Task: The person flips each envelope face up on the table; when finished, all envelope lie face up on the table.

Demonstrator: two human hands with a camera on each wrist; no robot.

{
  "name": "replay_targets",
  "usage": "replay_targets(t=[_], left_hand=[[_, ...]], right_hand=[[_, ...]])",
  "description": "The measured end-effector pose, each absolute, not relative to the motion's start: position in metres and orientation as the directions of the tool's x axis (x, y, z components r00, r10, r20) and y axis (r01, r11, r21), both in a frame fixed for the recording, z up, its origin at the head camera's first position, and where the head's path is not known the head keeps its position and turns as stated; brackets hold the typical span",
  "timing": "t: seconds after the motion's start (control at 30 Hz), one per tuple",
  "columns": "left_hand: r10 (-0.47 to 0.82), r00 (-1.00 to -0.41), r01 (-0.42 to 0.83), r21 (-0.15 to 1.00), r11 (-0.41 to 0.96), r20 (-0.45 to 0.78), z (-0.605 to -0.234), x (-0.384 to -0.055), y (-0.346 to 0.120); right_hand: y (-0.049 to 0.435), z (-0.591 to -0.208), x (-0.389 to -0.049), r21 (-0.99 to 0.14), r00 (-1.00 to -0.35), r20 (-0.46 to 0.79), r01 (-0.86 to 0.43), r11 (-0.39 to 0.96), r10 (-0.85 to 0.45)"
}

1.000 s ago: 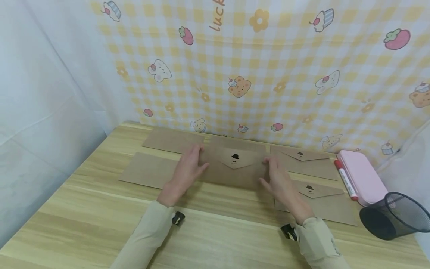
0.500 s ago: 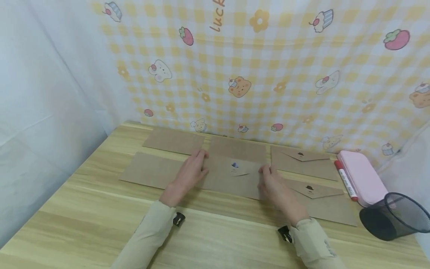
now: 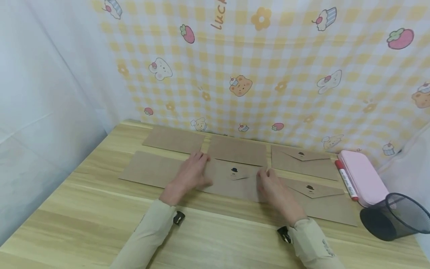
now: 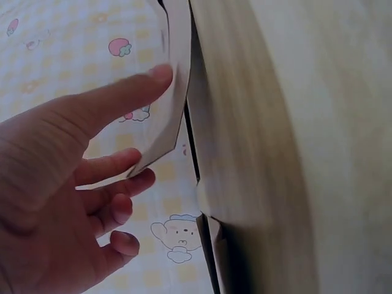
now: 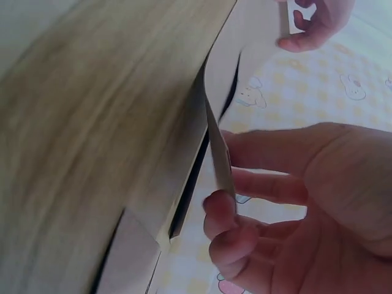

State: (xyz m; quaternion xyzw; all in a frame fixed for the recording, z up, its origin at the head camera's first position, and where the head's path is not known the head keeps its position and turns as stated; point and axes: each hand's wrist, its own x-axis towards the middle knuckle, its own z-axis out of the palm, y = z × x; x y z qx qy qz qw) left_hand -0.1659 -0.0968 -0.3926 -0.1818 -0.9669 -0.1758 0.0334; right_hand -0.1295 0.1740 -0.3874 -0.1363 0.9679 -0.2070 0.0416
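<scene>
A brown kraft envelope (image 3: 228, 188) with a hat and moustache print on its flap lies between my two hands, low over the table in the front middle. My left hand (image 3: 188, 173) holds its left end; in the left wrist view the thumb (image 4: 160, 75) is on its face and the index fingertip (image 4: 131, 156) is at its corner. At the other end my right hand (image 3: 277, 192) pinches the envelope (image 5: 219, 153) between thumb and curled fingers, and the paper bows slightly. Behind it a plain envelope (image 3: 237, 150) lies flat.
Plain envelopes lie at the back left (image 3: 174, 139) and front left (image 3: 149, 170). Flap-side envelopes lie at the back right (image 3: 304, 168) and front right (image 3: 330, 209). A red-capped marker (image 3: 346, 180), pink case (image 3: 364, 177) and tipped black mesh pen holder (image 3: 377, 220) sit at the right.
Both hands have brought the envelope down and towards me, from overlapping the back middle envelope to in front of it. Most of the back envelope now shows.
</scene>
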Motion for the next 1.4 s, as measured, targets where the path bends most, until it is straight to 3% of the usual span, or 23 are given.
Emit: replay_targets(t=[0.1,0.2,0.8,1.07,1.17,1.27,1.4], left_hand=[[0.344,-0.937,0.346,0.317,0.883,0.062,-0.393,-0.166,-0.096],[0.356,-0.934,0.349,0.328,0.878,0.039,-0.394,-0.165,-0.095],[0.388,-0.921,0.371,0.357,0.857,0.025,-0.394,-0.162,-0.100],[0.376,-0.927,0.371,0.204,0.906,0.019,-0.390,-0.160,-0.100],[0.378,-0.926,0.375,0.194,0.906,0.026,-0.388,-0.161,-0.099],[0.407,-0.910,0.413,0.218,0.884,0.074,-0.381,-0.163,-0.100],[0.416,-0.898,0.440,0.333,0.834,0.146,-0.360,-0.170,-0.104]], right_hand=[[0.174,-0.390,-0.128,-0.282,-0.936,0.038,-0.345,0.895,-0.349],[0.173,-0.392,-0.128,-0.244,-0.931,0.059,-0.364,0.899,-0.361],[0.178,-0.393,-0.135,-0.285,-0.942,-0.026,-0.315,0.905,-0.336],[0.180,-0.392,-0.137,-0.336,-0.948,-0.085,-0.262,0.905,-0.306],[0.181,-0.391,-0.138,-0.323,-0.944,-0.081,-0.278,0.905,-0.318],[0.182,-0.387,-0.140,-0.341,-0.935,-0.076,-0.302,0.890,-0.346],[0.186,-0.370,-0.145,-0.443,-0.933,-0.049,-0.300,0.845,-0.357]])
